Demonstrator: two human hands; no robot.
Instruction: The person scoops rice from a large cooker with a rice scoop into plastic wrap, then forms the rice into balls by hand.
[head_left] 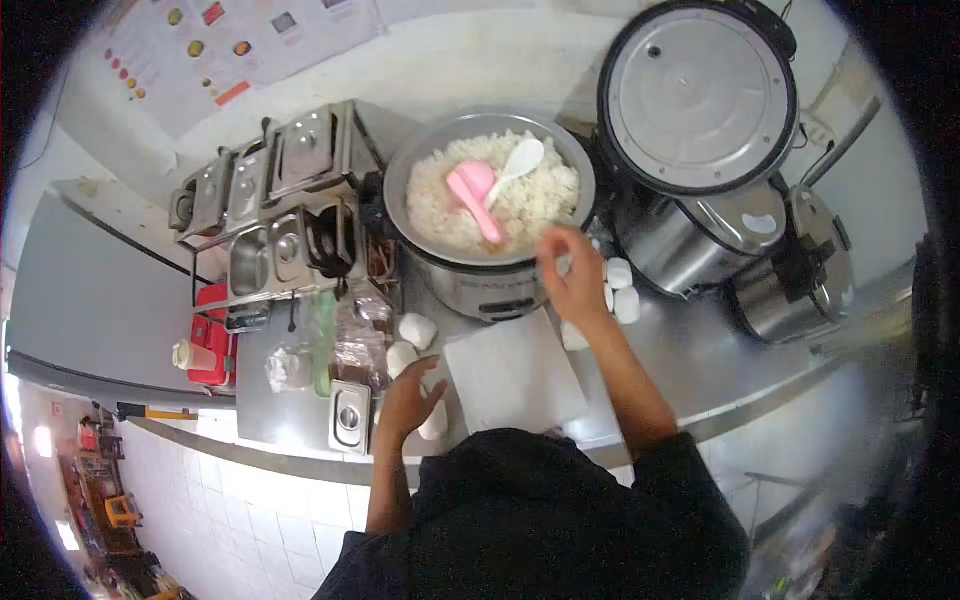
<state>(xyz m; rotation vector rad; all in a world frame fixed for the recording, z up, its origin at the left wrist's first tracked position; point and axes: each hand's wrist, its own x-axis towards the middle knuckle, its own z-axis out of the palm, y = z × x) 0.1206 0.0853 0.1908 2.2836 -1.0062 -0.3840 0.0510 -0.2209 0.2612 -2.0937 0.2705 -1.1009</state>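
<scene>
My left hand point(408, 400) hovers over white wrapped bundles point(402, 358) left of the paper, thumb and fingers apart, nothing held. By the front right rim of a large rice cooker point(478, 285) is my right hand point(575, 278), slightly blurred, its fingers loosely curved with a gap to the thumb. Cooked rice point(540, 205) fills the cooker. On the rice lie a pink scoop point(476, 205) and a white rice paddle point(517, 170). Flat on the counter between my forearms are sheets of white paper point(515, 370). More white bundles point(625, 305) sit right of my right hand.
Metal food pans point(270, 255) stand on a tiered rack at the left. Plastic packets point(362, 335) and a small lidded steel pan point(349, 417) lie nearer me. At the right are a cooker with its lid point(700, 95) raised and another steel cooker point(795, 295).
</scene>
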